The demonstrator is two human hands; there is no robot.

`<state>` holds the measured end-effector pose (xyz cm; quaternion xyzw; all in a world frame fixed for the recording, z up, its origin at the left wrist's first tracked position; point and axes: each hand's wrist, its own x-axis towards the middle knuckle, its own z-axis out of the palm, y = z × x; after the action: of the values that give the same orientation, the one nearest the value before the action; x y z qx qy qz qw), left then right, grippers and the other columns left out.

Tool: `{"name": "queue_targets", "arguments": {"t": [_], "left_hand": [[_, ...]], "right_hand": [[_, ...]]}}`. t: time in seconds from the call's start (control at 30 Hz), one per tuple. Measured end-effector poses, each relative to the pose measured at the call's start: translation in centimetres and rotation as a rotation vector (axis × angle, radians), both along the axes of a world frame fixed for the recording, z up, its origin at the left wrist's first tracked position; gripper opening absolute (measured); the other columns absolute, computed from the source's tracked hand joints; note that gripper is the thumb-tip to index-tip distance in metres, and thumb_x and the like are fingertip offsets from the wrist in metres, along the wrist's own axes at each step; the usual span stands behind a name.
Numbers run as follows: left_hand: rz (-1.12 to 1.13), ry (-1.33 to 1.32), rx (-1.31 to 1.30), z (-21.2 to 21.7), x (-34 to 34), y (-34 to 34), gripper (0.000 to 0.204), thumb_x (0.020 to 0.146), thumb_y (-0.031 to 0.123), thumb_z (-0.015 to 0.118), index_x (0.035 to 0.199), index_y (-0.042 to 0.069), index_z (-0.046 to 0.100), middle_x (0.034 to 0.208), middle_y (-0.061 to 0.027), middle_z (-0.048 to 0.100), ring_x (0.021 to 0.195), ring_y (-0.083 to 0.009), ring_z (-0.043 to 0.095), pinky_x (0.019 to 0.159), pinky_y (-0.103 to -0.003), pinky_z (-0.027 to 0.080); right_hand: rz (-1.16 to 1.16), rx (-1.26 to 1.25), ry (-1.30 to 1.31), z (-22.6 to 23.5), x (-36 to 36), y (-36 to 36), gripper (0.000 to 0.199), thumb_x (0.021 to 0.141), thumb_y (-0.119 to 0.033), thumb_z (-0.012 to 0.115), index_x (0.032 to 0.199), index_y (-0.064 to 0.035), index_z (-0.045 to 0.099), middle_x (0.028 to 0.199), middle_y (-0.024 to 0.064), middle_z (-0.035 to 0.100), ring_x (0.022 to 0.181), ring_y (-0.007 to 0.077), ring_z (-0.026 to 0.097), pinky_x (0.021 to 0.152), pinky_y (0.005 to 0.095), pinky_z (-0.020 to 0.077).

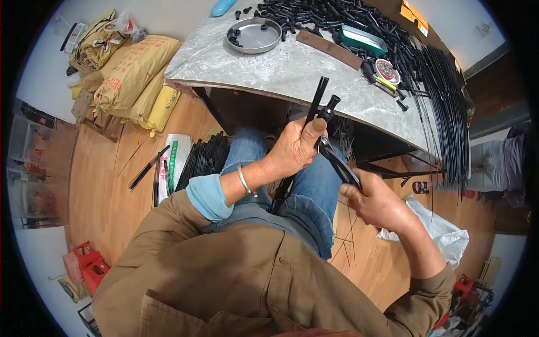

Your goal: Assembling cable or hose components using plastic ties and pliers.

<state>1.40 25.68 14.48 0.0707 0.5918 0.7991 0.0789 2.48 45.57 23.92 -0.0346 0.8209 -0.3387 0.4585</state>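
Left of the grip, on the wooden floor, a stack of tan and yellow sacks (132,78) leans beside the table, and nearer in a bundle of black rods (203,160) lies by the person's knee, next to a white bag with green print (171,163).

The left hand (295,149) is closed around a bundle of black ribs (316,106), thumb pressed against the front of it. The ribs rise above the fist toward the table edge and run down below it across the jeans-covered lap. A metal bangle (243,181) sits on the wrist just behind this hand, at the blue cuff.

Just right of and below that fist, the right hand (376,203) is clenched around a black plier-like tool (338,163), whose end points up to the ribs just below the left thumb. Whether the tool's tip is touching them cannot be told.

Above the grip, the grey marble-patterned table (303,73) carries a round metal tray (254,35) with a few small black parts, and a heap of black plastic pieces (320,14) at its far side. To the right of the hands, a sheaf of long thin black wires (449,106) drapes over the table's right edge, and a white plastic bag (443,233) lies on the floor beyond the right wrist.
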Motion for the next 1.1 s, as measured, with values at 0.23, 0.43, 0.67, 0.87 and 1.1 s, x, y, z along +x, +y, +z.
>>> {"name": "queue_targets", "arguments": {"t": [0.23, 0.43, 0.67, 0.87, 1.1], "left_hand": [[-0.061, -0.037, 0.023, -0.6, -0.8, -0.6, 0.066, 0.086, 0.069, 0.041, 0.087, 0.004, 0.051, 0.053, 0.0042, 0.035, 0.042, -0.0034, 0.035, 0.037, -0.020, 0.028], [-0.031, -0.022, 0.124, -1.4, -1.2, -1.2, 0.067, 0.086, 0.070, 0.039, 0.092, 0.004, 0.050, 0.054, 0.0043, 0.036, 0.044, -0.0034, 0.035, 0.038, -0.020, 0.030], [-0.062, -0.022, 0.113, -0.7, -0.7, -0.1, 0.067, 0.085, 0.070, 0.041, 0.089, 0.004, 0.051, 0.054, 0.0039, 0.038, 0.042, -0.0035, 0.036, 0.037, -0.020, 0.030], [0.022, 0.035, 0.094, -0.8, -0.5, 0.0, 0.059, 0.089, 0.062, 0.048, 0.084, 0.004, 0.055, 0.052, 0.0029, 0.043, 0.040, -0.0042, 0.039, 0.036, -0.020, 0.029], [0.022, -0.001, 0.019, 0.4, -0.5, 0.5, 0.043, 0.090, 0.048, 0.060, 0.078, 0.007, 0.055, 0.050, 0.0045, 0.042, 0.040, -0.0031, 0.038, 0.035, -0.020, 0.029]], "right_hand": [[0.248, 0.208, 0.714, -2.2, 0.7, -0.2, 0.022, 0.091, -0.014, 0.058, 0.101, 0.0032, 0.048, 0.076, 0.0290, 0.060, 0.079, 0.0479, 0.058, 0.064, 0.0499, 0.0436], [-0.107, 0.065, 0.953, -3.5, 1.0, 0.5, 0.026, 0.087, -0.010, 0.064, 0.100, -0.0017, 0.043, 0.072, 0.0156, 0.054, 0.061, 0.0270, 0.055, 0.058, 0.0359, 0.0443], [-0.431, -0.483, 0.767, -4.7, -1.0, -3.2, 0.028, 0.083, -0.008, 0.068, 0.107, -0.0007, 0.055, 0.068, -0.0013, 0.051, 0.056, 0.0051, 0.045, 0.050, 0.0228, 0.0380], [-0.423, -0.564, 0.886, -5.8, -1.2, -6.0, 0.016, 0.083, -0.009, 0.069, 0.095, -0.0012, 0.060, 0.061, -0.0026, 0.053, 0.053, 0.0027, 0.047, 0.046, 0.0200, 0.0365], [-0.526, -0.634, 0.741, -6.3, -0.6, -5.0, 0.018, 0.086, -0.011, 0.066, 0.099, -0.0015, 0.060, 0.062, -0.0010, 0.053, 0.050, 0.0041, 0.048, 0.043, 0.0203, 0.0373]]}}
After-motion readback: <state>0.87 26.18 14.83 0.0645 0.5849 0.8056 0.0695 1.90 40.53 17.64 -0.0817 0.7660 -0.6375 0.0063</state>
